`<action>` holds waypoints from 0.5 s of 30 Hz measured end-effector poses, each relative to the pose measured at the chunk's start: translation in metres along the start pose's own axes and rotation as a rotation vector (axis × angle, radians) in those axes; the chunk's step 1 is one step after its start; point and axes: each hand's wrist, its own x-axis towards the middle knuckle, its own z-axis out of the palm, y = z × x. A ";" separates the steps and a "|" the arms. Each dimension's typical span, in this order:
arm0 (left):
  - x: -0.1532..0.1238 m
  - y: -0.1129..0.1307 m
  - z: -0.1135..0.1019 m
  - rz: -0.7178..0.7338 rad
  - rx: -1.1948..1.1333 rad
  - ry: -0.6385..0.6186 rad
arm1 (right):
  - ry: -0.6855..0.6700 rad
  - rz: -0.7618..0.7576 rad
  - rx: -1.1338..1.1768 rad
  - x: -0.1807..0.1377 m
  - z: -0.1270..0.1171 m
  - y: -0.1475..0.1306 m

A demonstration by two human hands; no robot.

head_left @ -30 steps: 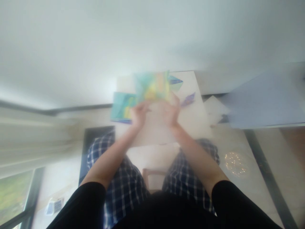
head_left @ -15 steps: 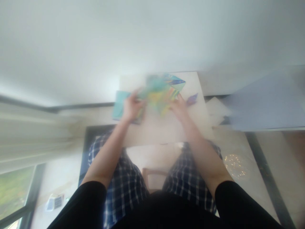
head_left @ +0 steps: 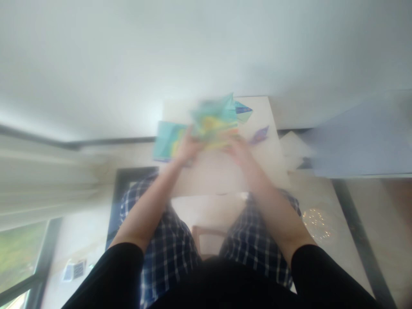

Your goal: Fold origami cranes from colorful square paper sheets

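Over the far part of a small white table, both my hands hold a teal, yellow and orange patterned paper (head_left: 214, 122). It is blurred, and a pointed corner stands up at its upper right. My left hand (head_left: 187, 148) grips its lower left edge with bent fingers. At the lower right edge, the fingers of my right hand (head_left: 237, 148) close on it. A teal and yellow paper piece or stack (head_left: 166, 141) lies left of my left hand. Beyond my right hand lie a pointed teal and blue folded paper (head_left: 243, 110) and a small purple folded paper (head_left: 259, 135).
The white table (head_left: 222, 178) stands between my knees, its far edge near a pale wall (head_left: 206, 47). A large pale grey-blue panel (head_left: 363, 137) juts in at the right. A window (head_left: 22, 253) is at the lower left, and a glittering round object (head_left: 317, 224) sits lower right.
My hands have come slightly closer together. The patterned paper now shows flatter and wider, its corner raised at the upper right, covering more of the teal and blue folded paper.
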 end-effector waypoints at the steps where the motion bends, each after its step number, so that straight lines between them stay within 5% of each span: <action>1: 0.001 0.000 -0.004 0.028 -0.010 -0.033 | -0.025 0.011 -0.010 0.001 -0.004 -0.003; 8: 0.001 0.010 -0.007 0.084 -0.027 0.185 | -0.064 -0.056 -0.097 0.002 -0.015 -0.003; 15: -0.008 0.010 0.009 -0.009 0.092 0.195 | 0.002 -0.209 -0.174 0.005 -0.001 0.008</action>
